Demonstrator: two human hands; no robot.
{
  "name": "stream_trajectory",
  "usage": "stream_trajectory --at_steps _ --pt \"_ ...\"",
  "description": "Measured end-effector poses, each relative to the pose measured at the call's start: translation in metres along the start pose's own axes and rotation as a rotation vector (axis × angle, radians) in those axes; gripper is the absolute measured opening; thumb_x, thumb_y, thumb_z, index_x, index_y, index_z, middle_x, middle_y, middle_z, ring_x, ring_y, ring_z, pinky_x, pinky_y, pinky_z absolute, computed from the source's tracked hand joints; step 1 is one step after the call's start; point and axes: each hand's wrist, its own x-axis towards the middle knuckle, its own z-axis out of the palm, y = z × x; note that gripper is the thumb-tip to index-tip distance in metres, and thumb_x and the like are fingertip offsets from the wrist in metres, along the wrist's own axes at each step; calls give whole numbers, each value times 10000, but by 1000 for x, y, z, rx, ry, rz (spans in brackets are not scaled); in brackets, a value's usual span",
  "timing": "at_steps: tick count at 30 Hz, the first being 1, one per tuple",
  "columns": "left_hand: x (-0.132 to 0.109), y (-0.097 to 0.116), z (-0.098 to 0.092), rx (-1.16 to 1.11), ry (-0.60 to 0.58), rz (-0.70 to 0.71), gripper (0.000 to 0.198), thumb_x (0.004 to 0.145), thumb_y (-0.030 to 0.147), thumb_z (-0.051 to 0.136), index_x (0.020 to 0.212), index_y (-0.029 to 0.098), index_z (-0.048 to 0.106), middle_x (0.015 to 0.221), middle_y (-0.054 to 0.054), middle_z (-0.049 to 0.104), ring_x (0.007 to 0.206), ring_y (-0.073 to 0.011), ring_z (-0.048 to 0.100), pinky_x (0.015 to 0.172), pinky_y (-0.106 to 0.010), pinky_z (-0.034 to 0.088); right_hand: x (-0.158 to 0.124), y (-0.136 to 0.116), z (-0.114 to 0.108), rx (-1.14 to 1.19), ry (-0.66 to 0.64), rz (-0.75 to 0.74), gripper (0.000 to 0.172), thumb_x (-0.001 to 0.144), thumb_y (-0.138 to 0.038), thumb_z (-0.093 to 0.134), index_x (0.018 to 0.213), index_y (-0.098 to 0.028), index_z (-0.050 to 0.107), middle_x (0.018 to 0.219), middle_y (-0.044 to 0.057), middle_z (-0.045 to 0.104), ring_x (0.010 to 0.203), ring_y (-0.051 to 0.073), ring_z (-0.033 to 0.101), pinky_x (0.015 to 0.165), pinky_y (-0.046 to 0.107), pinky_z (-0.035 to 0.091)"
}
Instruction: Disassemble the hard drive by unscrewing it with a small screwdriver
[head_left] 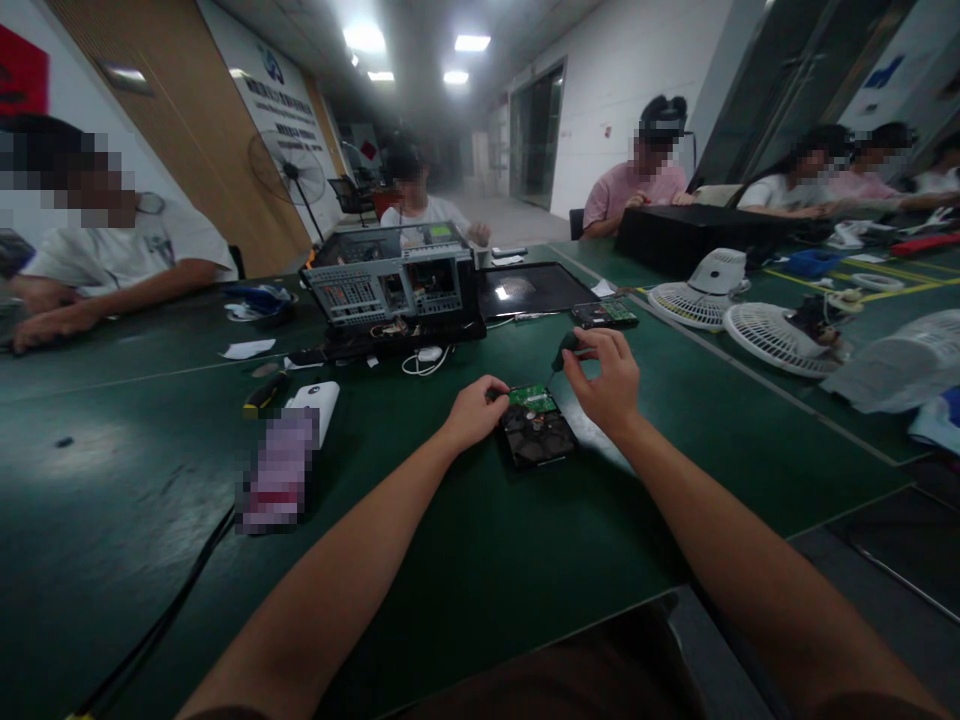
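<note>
A hard drive (538, 435) lies on the green table in front of me, its green circuit board (531, 398) facing up along the far side. At its left edge my left hand (477, 412) is closed, with thumb and fingers gripping the far left corner. A small dark patch shows between those fingertips, too small to make out. My right hand (606, 378) pinches the dark green handle of a screwdriver (564, 352). The shaft slants down to the right end of the circuit board; whether the tip sits in a screw cannot be made out.
Beyond the drive stands an opened computer case (390, 285), beside a black panel (536, 290) and a second circuit-board drive (604, 314). Fan parts (780, 338) fill the right. A phone (281, 465), white power bank (319, 408) and yellow-black tool (265, 394) lie left. Several people sit around.
</note>
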Motion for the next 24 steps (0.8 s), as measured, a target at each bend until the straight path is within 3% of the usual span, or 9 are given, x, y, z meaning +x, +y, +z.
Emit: stream_trajectory --at_steps 5,24 --pt "-2 3 -1 16 -1 9 223 882 277 653 1090 198 665 660 34 630 561 -139 603 533 -234 420 -1 -1 1 26 -3 1 309 905 -236 654 1206 -259 589 1264 102 636 1107 258 667 840 453 658" --pt "1 0 0 50 30 25 215 863 266 660 1067 197 677 650 44 612 564 -133 572 547 -235 396 -1 -2 -1 -59 -16 44 332 882 -277 670 1194 -247 561 1023 55 620 814 196 647 775 412 599"
